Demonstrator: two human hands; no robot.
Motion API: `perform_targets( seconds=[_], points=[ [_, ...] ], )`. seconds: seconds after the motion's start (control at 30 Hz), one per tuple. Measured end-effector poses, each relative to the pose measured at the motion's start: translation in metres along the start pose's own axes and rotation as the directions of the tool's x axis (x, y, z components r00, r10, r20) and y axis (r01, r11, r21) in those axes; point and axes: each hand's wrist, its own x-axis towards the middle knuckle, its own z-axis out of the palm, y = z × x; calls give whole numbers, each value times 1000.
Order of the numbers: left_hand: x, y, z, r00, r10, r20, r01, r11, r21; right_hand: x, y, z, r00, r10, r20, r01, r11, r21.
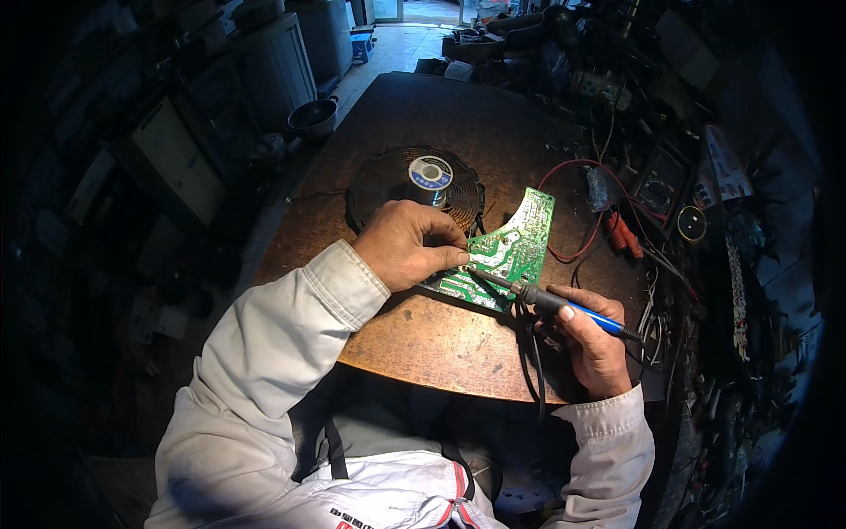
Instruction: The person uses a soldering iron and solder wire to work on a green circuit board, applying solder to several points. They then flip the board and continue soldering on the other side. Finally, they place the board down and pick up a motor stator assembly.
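Observation:
A green circuit board (527,238), solder side up and curved along one edge, lies on the wooden table. My right hand (592,339) grips a soldering iron (577,316) with a blue and black handle, its tip pointing left onto the board. Thumb and forefinger of my left hand (412,245) are pinched together at the board's left part, close to the iron's tip. What they pinch is too small to make out. Just behind my left hand, a spool of solder wire (430,175) with a white and blue label stands on a round dark coil (374,189).
Black cables (532,361) hang over the table's front edge by my right hand. A red test lead (577,163) loops at the right, near red clips (623,236) and a multimeter (659,185). Clutter fills the right side. A dark pan (313,116) sits beyond the table's left edge.

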Motion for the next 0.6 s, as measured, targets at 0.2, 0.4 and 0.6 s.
perform_targets(
  seconds=[0.2, 0.4, 0.6],
  points=[
    [0, 1, 0, 1000, 0, 4, 0, 1000, -2, 0, 0, 0, 1000, -7, 2, 7, 1000, 0],
    [0, 1, 0, 1000, -7, -1, 7, 1000, 0, 0, 0, 1, 1000, -8, -1, 8, 1000, -1],
    [0, 1, -1, 1000, -10, 9, 10, 1000, 6, -1, -1, 1, 1000, 1, -6, -1, 1000, -3]
  ],
)
